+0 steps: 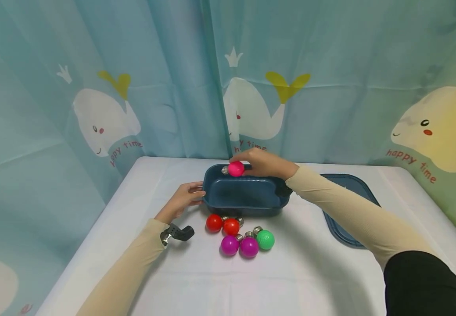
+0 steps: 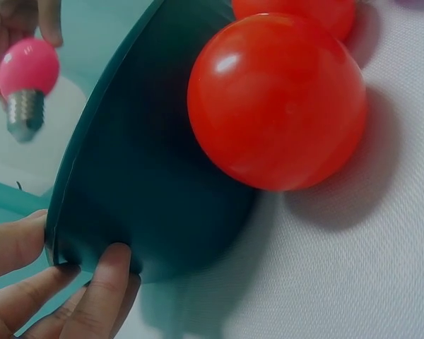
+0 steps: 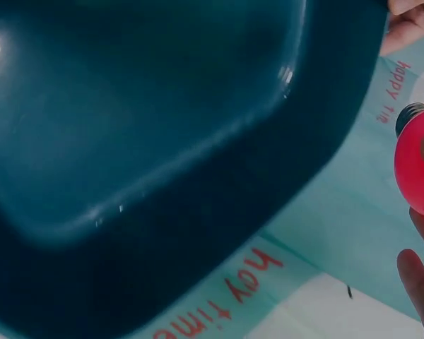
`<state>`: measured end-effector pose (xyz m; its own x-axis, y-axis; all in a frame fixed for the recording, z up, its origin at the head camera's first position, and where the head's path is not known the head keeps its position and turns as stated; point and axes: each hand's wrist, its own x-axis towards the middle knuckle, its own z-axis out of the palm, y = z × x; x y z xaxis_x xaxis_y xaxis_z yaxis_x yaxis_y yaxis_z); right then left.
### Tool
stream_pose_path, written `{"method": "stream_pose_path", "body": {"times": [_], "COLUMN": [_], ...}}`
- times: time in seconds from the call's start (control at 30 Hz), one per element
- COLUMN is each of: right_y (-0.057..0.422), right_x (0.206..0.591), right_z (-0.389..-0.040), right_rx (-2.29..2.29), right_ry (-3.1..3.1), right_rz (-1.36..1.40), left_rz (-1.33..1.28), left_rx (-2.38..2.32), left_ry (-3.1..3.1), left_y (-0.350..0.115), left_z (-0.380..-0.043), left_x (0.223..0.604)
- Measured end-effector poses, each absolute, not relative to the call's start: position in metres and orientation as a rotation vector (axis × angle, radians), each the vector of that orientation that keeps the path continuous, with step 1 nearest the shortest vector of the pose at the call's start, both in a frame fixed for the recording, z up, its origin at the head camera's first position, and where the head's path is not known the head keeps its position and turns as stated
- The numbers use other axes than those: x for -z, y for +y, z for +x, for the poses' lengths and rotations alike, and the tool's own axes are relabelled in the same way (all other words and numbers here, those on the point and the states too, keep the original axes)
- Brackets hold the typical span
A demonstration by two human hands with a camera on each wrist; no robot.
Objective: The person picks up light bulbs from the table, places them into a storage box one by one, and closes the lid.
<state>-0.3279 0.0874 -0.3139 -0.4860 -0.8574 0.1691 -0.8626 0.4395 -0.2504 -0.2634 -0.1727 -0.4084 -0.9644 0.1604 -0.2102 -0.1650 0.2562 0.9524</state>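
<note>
A pink light bulb (image 1: 236, 169) with a silver screw base is pinched in my right hand (image 1: 265, 162), over the far rim of a dark blue bin (image 1: 247, 211). In the right wrist view the bulb (image 3: 417, 162) shows at the right edge between the fingers. My left hand (image 1: 184, 197) grips the bin's left end; the left wrist view shows the thumb on one side of the rim and fingers (image 2: 102, 289) against the outer wall. Just in front of the bin lie two red bulbs (image 1: 213, 223), two purple bulbs (image 1: 229, 245) and a green bulb (image 1: 265, 240).
A dark blue lid (image 1: 344, 235) lies flat on the white table (image 1: 196, 285) to the right, partly hidden beneath my right forearm. A curtain (image 1: 180, 87) with whale prints hangs behind and at the sides of the table. A black strap device (image 1: 180, 232) sits on my left wrist.
</note>
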Motion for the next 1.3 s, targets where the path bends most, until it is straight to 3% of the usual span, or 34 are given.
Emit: {"method": "stream_pose_path", "body": {"times": [1.3], "right_y": [0.052], "right_x": [0.400], "right_z": [-0.376], "right_rx": [-0.734], "right_ry": [-2.793], "right_rz": [1.524], "left_rz": [0.029], "left_rx": [-1.805], "left_ry": [2.242], "left_y": [-0.175], "left_z": [-0.261], "left_x": [0.408]}}
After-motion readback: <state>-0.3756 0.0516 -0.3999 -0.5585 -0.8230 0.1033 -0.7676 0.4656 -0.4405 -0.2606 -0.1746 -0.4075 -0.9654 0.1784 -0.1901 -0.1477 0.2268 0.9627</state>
